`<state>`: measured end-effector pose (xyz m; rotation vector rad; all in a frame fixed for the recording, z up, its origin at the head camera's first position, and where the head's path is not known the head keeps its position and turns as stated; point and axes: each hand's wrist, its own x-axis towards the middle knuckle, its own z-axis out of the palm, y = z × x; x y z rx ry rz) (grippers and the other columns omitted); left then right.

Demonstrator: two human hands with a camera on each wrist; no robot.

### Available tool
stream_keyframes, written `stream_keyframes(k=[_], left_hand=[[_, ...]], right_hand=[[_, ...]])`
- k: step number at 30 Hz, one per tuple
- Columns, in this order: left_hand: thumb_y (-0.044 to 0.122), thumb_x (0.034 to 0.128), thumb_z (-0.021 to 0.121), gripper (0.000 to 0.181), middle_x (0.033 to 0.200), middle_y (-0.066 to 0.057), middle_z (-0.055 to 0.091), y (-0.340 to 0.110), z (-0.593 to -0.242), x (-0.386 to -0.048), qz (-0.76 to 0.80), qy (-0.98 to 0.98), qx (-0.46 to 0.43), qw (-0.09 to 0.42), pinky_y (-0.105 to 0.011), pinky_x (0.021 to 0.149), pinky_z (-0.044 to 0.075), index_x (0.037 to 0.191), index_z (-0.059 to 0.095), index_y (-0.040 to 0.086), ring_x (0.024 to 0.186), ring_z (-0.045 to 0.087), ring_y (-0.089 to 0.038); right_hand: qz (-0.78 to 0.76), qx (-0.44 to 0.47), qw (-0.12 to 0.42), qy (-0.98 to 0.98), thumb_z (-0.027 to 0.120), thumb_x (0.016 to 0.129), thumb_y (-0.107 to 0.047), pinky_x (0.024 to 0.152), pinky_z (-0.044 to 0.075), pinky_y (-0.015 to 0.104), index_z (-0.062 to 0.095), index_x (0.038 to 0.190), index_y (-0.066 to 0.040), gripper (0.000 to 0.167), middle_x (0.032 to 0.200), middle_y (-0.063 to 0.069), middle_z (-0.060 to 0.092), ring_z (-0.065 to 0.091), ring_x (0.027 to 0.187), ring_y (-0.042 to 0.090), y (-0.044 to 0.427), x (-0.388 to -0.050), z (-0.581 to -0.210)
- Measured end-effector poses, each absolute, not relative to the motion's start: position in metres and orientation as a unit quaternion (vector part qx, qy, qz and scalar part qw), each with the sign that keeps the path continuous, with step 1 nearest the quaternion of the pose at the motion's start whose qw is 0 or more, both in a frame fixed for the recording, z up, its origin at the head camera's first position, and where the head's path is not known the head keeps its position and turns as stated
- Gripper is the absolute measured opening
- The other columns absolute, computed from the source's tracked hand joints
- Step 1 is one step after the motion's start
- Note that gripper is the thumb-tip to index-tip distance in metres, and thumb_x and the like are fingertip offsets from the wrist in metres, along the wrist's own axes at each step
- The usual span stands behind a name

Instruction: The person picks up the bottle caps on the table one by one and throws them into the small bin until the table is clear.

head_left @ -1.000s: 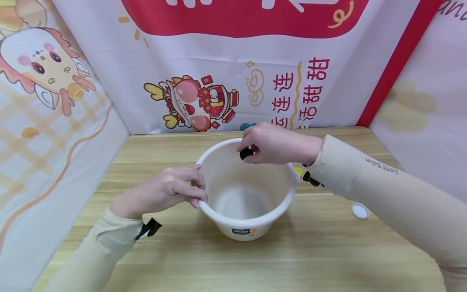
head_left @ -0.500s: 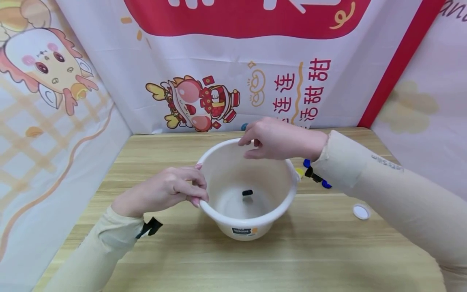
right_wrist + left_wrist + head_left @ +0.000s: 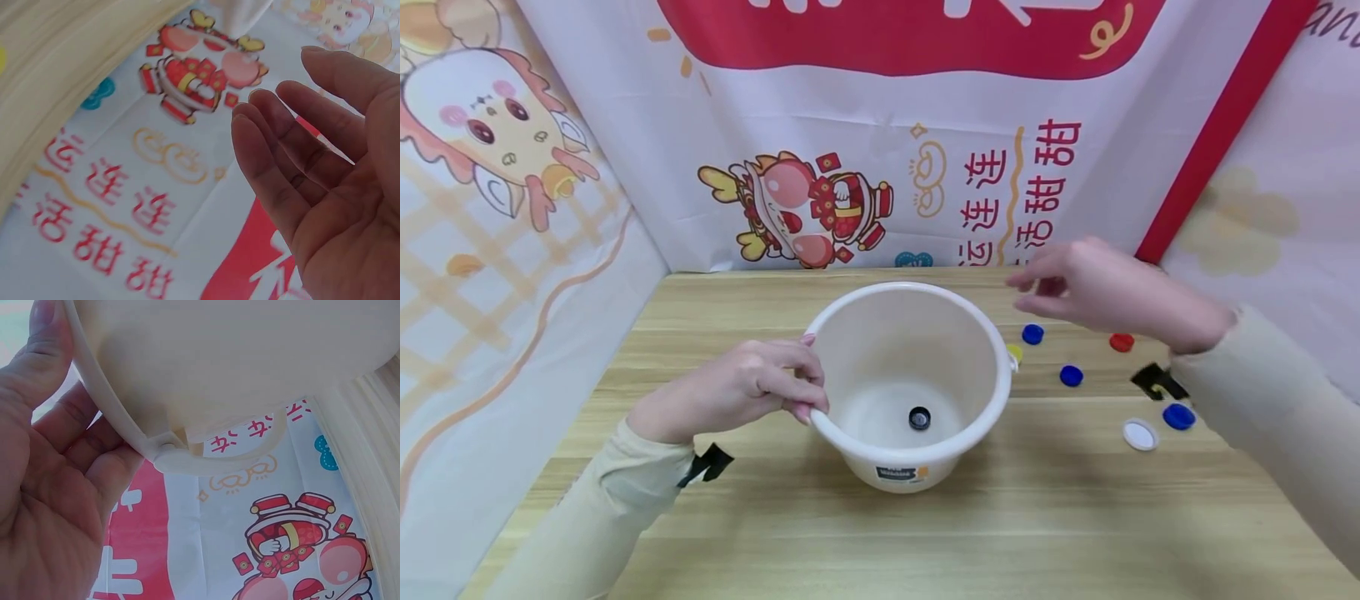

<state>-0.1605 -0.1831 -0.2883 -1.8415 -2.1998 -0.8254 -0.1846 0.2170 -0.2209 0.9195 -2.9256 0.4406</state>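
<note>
Pinching with the left hand (image 3: 756,385) the rim (image 3: 902,457) of a bucket (image 3: 910,333) near the table's (image 3: 1000,546) far edge, with a black cap (image 3: 919,418) inside, and hovering with the right hand (image 3: 1086,282), with gently bent fingers and parted thumb, apparently over a blue cap (image 3: 1033,334) toward the far right corner.

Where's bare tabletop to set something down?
Bare: tabletop on the near side of the bucket; also beyond the left hand, between bucket and left banner. Crowded: right of the bucket, with blue caps, red cap, white cap, yellow cap.
</note>
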Motion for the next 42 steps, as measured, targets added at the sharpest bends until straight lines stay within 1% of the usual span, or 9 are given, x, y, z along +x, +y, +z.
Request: stream_keyframes(k=[6, 7, 10, 15, 20, 24, 29, 36, 42], left_hand=[[0.025, 0.0895, 0.073, 0.014, 0.097, 0.007, 0.064, -0.183, -0.288, -0.159, -0.276, -0.74, -0.609, 0.067, -0.049, 0.108, 0.039, 0.1, 0.079, 0.018, 0.096, 0.058, -0.008], [0.025, 0.0895, 0.073, 0.014, 0.097, 0.007, 0.064, -0.183, -0.288, -0.159, -0.278, -0.737, -0.612, 0.071, -0.05, 0.108, 0.039, 0.1, 0.078, 0.018, 0.096, 0.059, -0.008], [0.023, 0.0901, 0.072, 0.012, 0.096, 0.006, 0.064, -0.182, -0.287, -0.159, -0.283, -0.726, -0.622, 0.083, -0.05, 0.108, 0.039, 0.1, 0.078, 0.017, 0.094, 0.059, -0.01], [0.023, 0.091, 0.071, 0.012, 0.096, 0.006, 0.064, -0.182, -0.286, -0.159, -0.288, -0.719, -0.626, 0.091, -0.051, 0.108, 0.038, 0.099, 0.078, 0.017, 0.092, 0.058, -0.01], [0.027, 0.0922, 0.069, 0.014, 0.096, 0.008, 0.064, -0.183, -0.285, -0.159, -0.281, -0.731, -0.617, 0.079, -0.051, 0.109, 0.037, 0.099, 0.078, 0.019, 0.093, 0.058, -0.008], [0.022, 0.0905, 0.072, 0.012, 0.097, 0.007, 0.064, -0.183, -0.285, -0.16, -0.282, -0.728, -0.62, 0.077, -0.051, 0.109, 0.037, 0.1, 0.078, 0.018, 0.094, 0.059, -0.008], [0.017, 0.089, 0.074, 0.014, 0.098, 0.006, 0.064, -0.183, -0.287, -0.16, -0.288, -0.72, -0.627, 0.076, -0.053, 0.108, 0.037, 0.103, 0.078, 0.015, 0.093, 0.059, -0.01], [0.022, 0.0916, 0.071, 0.014, 0.098, 0.007, 0.064, -0.184, -0.288, -0.16, -0.291, -0.725, -0.621, 0.069, -0.052, 0.109, 0.036, 0.102, 0.078, 0.017, 0.093, 0.059, -0.008], [0.016, 0.0874, 0.075, 0.015, 0.098, 0.006, 0.064, -0.184, -0.287, -0.161, -0.29, -0.727, -0.619, 0.068, -0.053, 0.109, 0.036, 0.102, 0.078, 0.016, 0.094, 0.059, -0.008]], right_hand=[[0.128, 0.269, 0.048, -0.953, 0.081, 0.085, -0.019, 0.058, 0.056, 0.024, 0.076, 0.11, -0.011, 0.027, 0.092, -0.002, 0.07, 0.063, 0.072, 0.008, 0.274, -0.169, -0.269], [0.128, 0.261, 0.042, -0.956, 0.081, 0.085, -0.019, 0.061, 0.056, 0.023, 0.076, 0.11, -0.011, 0.027, 0.091, -0.004, 0.07, 0.063, 0.072, 0.007, 0.283, -0.167, -0.278], [0.133, 0.226, 0.004, -0.965, 0.081, 0.085, -0.021, 0.059, 0.055, 0.024, 0.074, 0.112, -0.007, 0.031, 0.09, -0.005, 0.069, 0.061, 0.071, 0.006, 0.309, -0.158, -0.305], [0.151, 0.198, -0.032, -0.968, 0.081, 0.084, -0.021, 0.069, 0.059, 0.034, 0.071, 0.115, 0.0, 0.039, 0.101, 0.006, 0.072, 0.067, 0.081, 0.016, 0.343, -0.143, -0.344], [0.14, 0.167, -0.054, -0.975, 0.082, 0.082, -0.029, 0.071, 0.058, 0.046, 0.068, 0.121, -0.002, 0.05, 0.113, 0.021, 0.065, 0.066, 0.09, 0.03, 0.361, -0.131, -0.378], [0.141, 0.152, -0.064, -0.976, 0.085, 0.078, -0.028, 0.072, 0.057, 0.053, 0.066, 0.123, -0.001, 0.056, 0.114, 0.027, 0.059, 0.063, 0.093, 0.038, 0.367, -0.127, -0.396], [0.144, 0.156, -0.06, -0.975, 0.088, 0.074, -0.027, 0.068, 0.057, 0.047, 0.067, 0.122, -0.001, 0.058, 0.11, 0.026, 0.057, 0.061, 0.087, 0.029, 0.368, -0.127, -0.408], [0.137, 0.156, -0.06, -0.976, 0.086, 0.076, -0.025, 0.069, 0.056, 0.046, 0.073, 0.11, -0.009, 0.04, 0.101, 0.014, 0.061, 0.059, 0.081, 0.021, 0.368, -0.125, -0.413], [0.148, 0.141, -0.066, -0.977, 0.086, 0.076, -0.024, 0.068, 0.053, 0.041, 0.073, 0.106, -0.01, 0.035, 0.095, 0.007, 0.061, 0.057, 0.079, 0.019, 0.368, -0.126, -0.415]])
